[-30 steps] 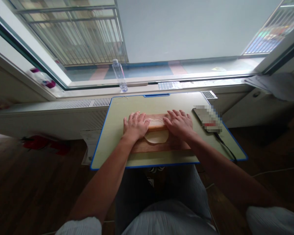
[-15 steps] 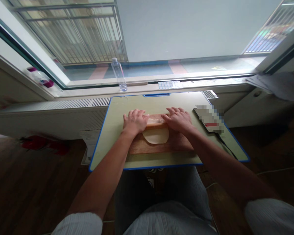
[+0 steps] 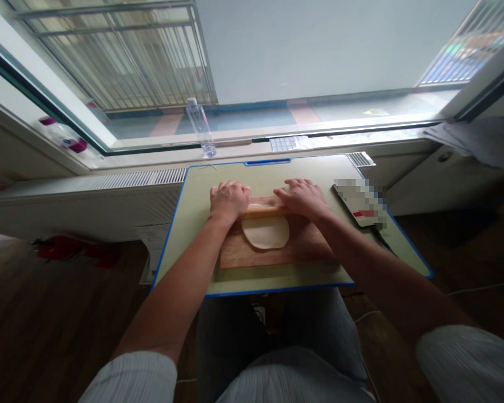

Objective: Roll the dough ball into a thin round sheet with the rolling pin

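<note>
Left hand [image 3: 229,198] bends over the rolling pin [image 3: 265,212], grip hidden, can't tell how closed | right hand [image 3: 303,197] rests on it, fingers loosely open | dough [image 3: 266,233] on board [image 3: 273,258], far part covered | room leftward to desk [image 3: 189,235] edge; phone [image 3: 348,202] near right edge, pixelated

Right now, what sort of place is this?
Looks like an ordinary room indoors, maybe in a home, though I can't be sure: there's a big window, a small table right by it, and a piece of flat dough.
</note>
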The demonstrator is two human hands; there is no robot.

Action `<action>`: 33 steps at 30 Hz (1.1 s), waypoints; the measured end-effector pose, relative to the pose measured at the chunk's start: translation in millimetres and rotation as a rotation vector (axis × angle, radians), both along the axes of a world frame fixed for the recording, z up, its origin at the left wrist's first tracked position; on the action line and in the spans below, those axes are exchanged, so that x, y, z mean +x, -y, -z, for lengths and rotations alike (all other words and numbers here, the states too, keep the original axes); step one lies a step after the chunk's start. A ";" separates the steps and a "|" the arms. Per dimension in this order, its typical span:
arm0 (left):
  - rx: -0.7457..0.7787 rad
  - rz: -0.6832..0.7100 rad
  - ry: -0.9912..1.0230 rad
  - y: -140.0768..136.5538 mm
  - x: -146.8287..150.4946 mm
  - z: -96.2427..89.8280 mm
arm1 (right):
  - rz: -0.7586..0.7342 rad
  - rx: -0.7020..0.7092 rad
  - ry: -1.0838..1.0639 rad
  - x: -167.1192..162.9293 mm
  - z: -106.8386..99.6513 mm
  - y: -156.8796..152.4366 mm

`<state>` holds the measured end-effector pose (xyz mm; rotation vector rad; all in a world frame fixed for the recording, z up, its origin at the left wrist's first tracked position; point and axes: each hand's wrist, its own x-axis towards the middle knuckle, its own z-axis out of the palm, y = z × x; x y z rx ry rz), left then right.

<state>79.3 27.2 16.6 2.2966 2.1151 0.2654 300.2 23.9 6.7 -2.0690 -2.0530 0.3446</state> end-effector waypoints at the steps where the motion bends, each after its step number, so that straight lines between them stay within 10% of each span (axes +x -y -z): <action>1: 0.007 -0.006 -0.004 -2.3 0.4 -0.2 | 0.002 0.002 -0.004 0.0 0.2 -2.0; 33: -0.060 -0.124 0.014 -73.2 4.0 -0.1 | 0.057 0.147 0.077 -3.0 4.6 -56.4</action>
